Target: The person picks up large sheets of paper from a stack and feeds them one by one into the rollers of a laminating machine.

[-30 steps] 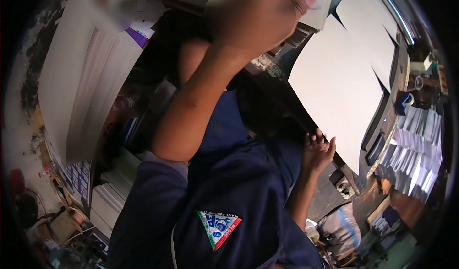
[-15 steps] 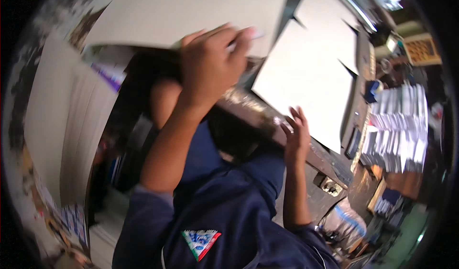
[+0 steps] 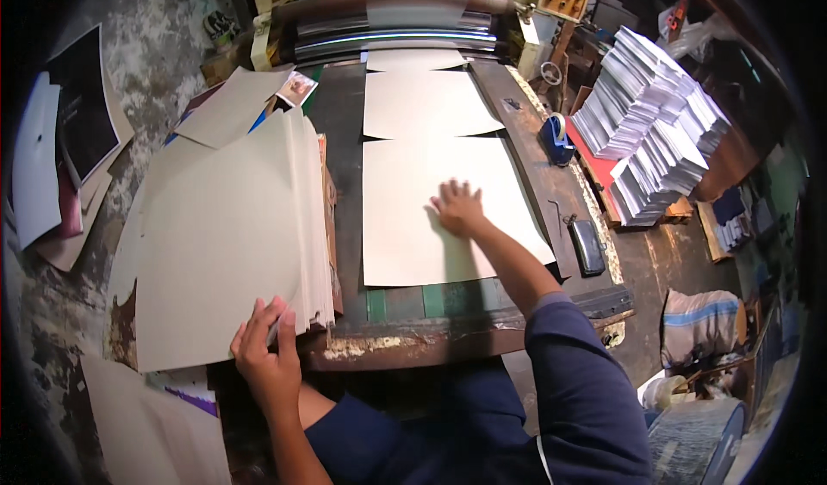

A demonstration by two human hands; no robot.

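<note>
My right hand (image 3: 458,208) lies spread on a large cream sheet of card (image 3: 413,257) on the machine bed, fingers pointing away from me. Beyond it, a second cream sheet (image 3: 413,102) and a third (image 3: 413,59) run in line toward metal rollers (image 3: 396,44). My left hand (image 3: 267,343) is at the near right corner of a tall stack of cream card (image 3: 215,226). Its fingers are closed around a slim grey object, mostly hidden, whose kind I cannot make out.
A blue tape dispenser (image 3: 557,139) and a dark oblong case (image 3: 587,248) sit along the bed's right side. Farther right stand piles of white paper bundles (image 3: 646,97). More sheets (image 3: 90,115) lean at the left wall. A striped sack (image 3: 702,326) is at lower right.
The view has swung from a tilt to facing the rollers. My right hand has gone from the bed's near edge onto the sheet. My left hand has lowered to the stack's near corner.
</note>
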